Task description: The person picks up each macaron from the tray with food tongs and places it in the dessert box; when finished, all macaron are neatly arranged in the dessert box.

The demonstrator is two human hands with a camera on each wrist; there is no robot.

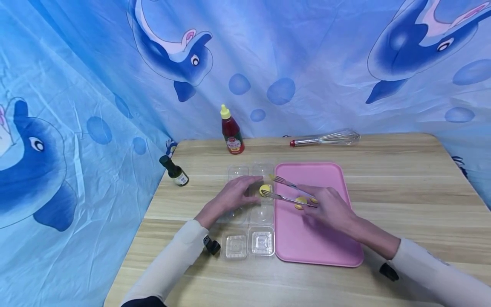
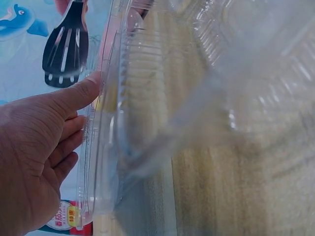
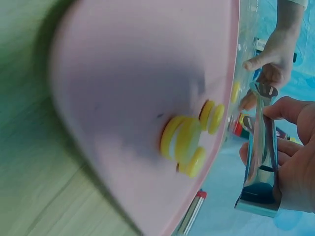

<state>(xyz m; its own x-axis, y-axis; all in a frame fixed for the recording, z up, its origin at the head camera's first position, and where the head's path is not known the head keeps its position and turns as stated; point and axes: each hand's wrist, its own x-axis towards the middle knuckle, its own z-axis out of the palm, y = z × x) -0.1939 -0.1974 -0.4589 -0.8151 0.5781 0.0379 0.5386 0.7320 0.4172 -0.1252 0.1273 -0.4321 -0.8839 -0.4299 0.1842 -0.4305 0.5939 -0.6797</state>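
My right hand (image 1: 326,207) holds metal serving tongs (image 3: 263,157) with slotted ends, reaching left across the pink tray (image 1: 318,238). The tong ends stand apart over a clear plastic container (image 1: 262,213). A yellow macaron (image 1: 264,190) sits in one of its compartments, next to the lower tong end. My left hand (image 1: 239,192) is at the container's left side, thumb and fingers spread; in the left wrist view its thumb (image 2: 86,91) lies against the clear wall. Several yellow macarons (image 3: 182,140) with pale filling rest on the tray, partly hidden by the right hand in the head view.
A red sauce bottle (image 1: 233,136) with a yellow cap stands at the back. A small dark bottle (image 1: 174,171) is at the left edge. Behind the tray lies a whisk (image 1: 326,138). A dolphin-printed blue curtain (image 1: 245,55) hangs behind the wooden table (image 1: 402,183).
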